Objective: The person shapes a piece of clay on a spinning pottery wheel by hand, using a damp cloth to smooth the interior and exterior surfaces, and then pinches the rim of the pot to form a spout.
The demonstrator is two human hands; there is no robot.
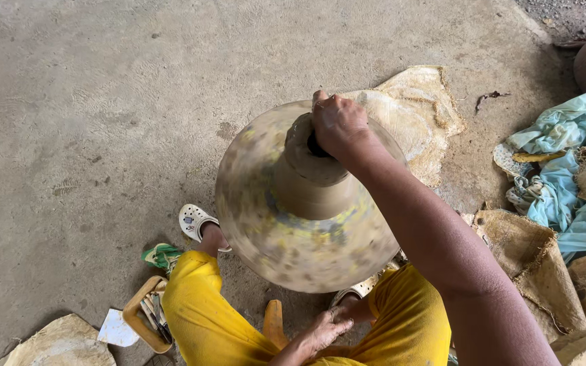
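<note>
1. My right hand [337, 124] is curled over the rim of the clay pot [310, 176], fingers hooked into its dark mouth, grasping the wet edge.
2. The pot sits in the middle of the round wheel [306, 230], whose speckled yellow and grey face is blurred.
3. My left hand [317, 334] rests low between my knees, fingers loose, closed on nothing, touching my other foot near an orange wooden piece [274, 324].
4. Rough burlap sacks [422, 115] lie beyond the wheel on the grey concrete floor [89, 102].
5. Crumpled pale blue plastic sheeting [568, 169] lies to my right.
6. A small wooden box [145, 315] of tools sits by my left knee, near my white sandal [194, 220].
</note>
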